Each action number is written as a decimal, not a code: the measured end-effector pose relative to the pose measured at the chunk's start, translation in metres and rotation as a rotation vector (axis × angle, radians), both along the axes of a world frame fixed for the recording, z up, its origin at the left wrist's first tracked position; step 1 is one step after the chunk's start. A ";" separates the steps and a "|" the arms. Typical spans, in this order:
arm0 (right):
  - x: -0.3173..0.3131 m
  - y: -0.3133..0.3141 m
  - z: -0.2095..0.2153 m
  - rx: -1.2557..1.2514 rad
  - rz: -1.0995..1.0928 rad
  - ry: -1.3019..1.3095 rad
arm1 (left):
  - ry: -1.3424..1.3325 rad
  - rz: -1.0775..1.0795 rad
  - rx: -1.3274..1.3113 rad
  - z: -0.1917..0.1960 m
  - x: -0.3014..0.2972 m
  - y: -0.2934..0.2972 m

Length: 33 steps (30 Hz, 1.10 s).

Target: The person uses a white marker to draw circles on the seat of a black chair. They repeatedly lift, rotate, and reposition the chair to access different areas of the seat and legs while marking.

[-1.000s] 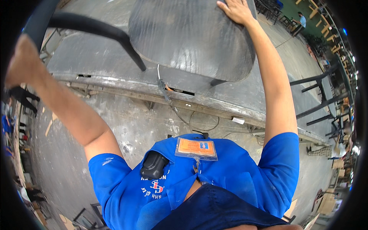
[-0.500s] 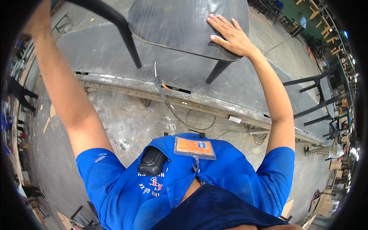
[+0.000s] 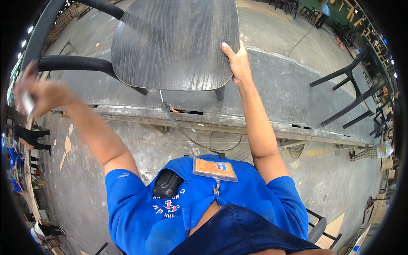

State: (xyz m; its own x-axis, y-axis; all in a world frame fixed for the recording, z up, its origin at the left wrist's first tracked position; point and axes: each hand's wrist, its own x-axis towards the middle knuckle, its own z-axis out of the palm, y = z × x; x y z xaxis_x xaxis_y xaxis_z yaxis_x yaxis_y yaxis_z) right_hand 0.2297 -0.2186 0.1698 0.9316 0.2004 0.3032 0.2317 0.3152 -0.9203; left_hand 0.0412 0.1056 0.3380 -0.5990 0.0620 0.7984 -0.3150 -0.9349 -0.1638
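A black wooden chair with a dark, wood-grained seat stands on the grey worktable, its back frame toward the left. My right hand grips the right edge of the seat, thumb on top and the other fingers over the side, mostly hidden. Beside the chair's back frame my left hand is smeared by motion, its fingers curled. A small pale piece shows at that hand, too blurred to name. Whether the left hand touches the frame I cannot tell.
On the worktable, a second black chair lies to the right. A dark cable hangs over the near edge beneath the seat. People stand at the far left and far right, another beyond the table.
The seat has shifted left and turned, bringing the back frame into view. My right hand went from lying flat on the seat to gripping its edge. My left hand came nearer.
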 end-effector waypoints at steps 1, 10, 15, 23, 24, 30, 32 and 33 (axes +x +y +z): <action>-0.004 0.000 0.002 -0.005 -0.003 0.009 | 0.261 0.017 -0.013 -0.020 0.018 -0.018; -0.011 0.003 0.004 -0.054 -0.016 -0.046 | 1.058 -0.552 -0.237 -0.085 0.233 -0.114; -0.012 0.004 0.000 -0.045 -0.003 -0.066 | 1.082 -0.335 -0.179 -0.102 0.262 -0.111; -0.027 0.009 -0.005 -0.072 -0.014 -0.090 | 1.459 -0.623 -0.283 -0.108 0.221 -0.026; -0.029 0.009 -0.005 -0.075 -0.015 -0.091 | 1.404 -0.611 -0.283 -0.101 0.224 -0.022; -0.038 0.009 -0.007 -0.140 -0.043 -0.129 | 1.061 -0.452 -0.020 -0.082 0.245 -0.057; -0.037 0.008 -0.007 -0.160 -0.046 -0.139 | 1.280 -0.788 -0.174 -0.072 0.233 -0.062; -0.036 0.009 -0.007 -0.167 -0.043 -0.140 | 1.385 -0.958 -0.255 -0.065 0.222 -0.061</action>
